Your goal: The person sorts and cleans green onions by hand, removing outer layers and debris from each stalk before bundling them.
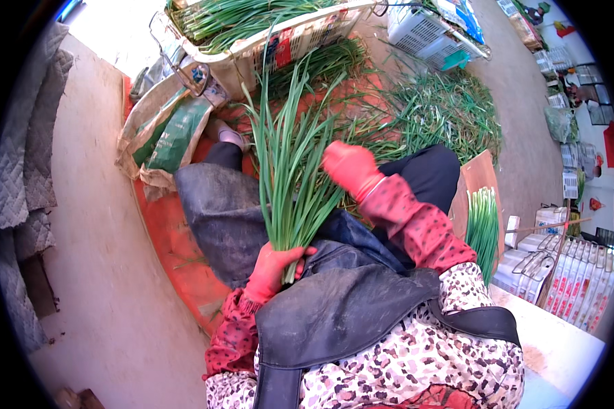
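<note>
My left hand, in a red glove, grips a bunch of long green chives near the pale stem ends. The leaves fan out away from me above my lap. My right hand, also red-gloved and blurred, is curled beside the right edge of the leaves; whether anything is in its fingers is hidden. A dark apron covers my lap. To my right, a neat pile of chives lies on a brown board, white ends pointing away from me.
A cream plastic crate full of chives stands ahead, with a blue-white crate to its right. Loose leaf trimmings heap over the orange mat. A green-and-tan sack lies ahead left. Stacked white crates stand far right.
</note>
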### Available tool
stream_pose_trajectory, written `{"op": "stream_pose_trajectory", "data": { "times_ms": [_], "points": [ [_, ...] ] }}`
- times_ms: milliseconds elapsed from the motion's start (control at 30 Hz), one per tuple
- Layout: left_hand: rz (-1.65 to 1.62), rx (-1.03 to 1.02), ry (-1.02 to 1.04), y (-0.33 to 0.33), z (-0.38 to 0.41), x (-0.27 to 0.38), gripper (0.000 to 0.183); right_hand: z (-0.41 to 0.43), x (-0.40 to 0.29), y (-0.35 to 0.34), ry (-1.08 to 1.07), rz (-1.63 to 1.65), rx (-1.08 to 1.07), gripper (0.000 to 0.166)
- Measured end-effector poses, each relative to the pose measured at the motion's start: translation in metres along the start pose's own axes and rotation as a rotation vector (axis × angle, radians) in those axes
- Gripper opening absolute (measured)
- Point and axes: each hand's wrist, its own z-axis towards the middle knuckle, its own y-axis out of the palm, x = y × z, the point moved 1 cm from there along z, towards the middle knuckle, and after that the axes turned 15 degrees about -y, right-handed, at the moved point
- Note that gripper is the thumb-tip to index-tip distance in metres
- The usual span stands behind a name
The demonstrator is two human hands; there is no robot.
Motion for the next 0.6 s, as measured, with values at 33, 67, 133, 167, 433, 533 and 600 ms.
{"op": "stream_pose_trajectory", "data": {
  "times_ms": [33,67,133,167,433,533,600],
  "points": [
    [-0.026,-0.012,-0.001,-0.007,-0.009,0.000,0.032,0.009,0.012,-0.021,0.291,0.367,0.110,0.018],
    [-0.053,-0.032,-0.006,-0.014,-0.016,-0.002,0.033,0.016,0.025,-0.043,0.583,0.699,0.327,0.017],
    [-0.071,-0.060,-0.018,-0.022,-0.025,-0.005,0.036,-0.001,0.090,-0.081,0.681,0.727,0.583,0.020],
    [-0.085,-0.070,-0.026,-0.028,-0.028,-0.008,0.037,-0.010,0.107,-0.098,0.747,0.675,0.613,0.023],
    [-0.093,0.021,-0.003,-0.056,-0.050,-0.016,0.043,0.007,-0.024,-0.076,0.390,1.020,0.274,0.023],
    [-0.045,0.040,-0.094,-0.065,-0.047,-0.019,0.043,0.011,-0.092,-0.031,0.428,1.052,-0.111,0.020],
    [-0.076,0.073,-0.037,-0.053,-0.046,-0.015,0.041,0.014,-0.108,-0.012,0.615,1.130,-0.348,0.023]
  ]
}}
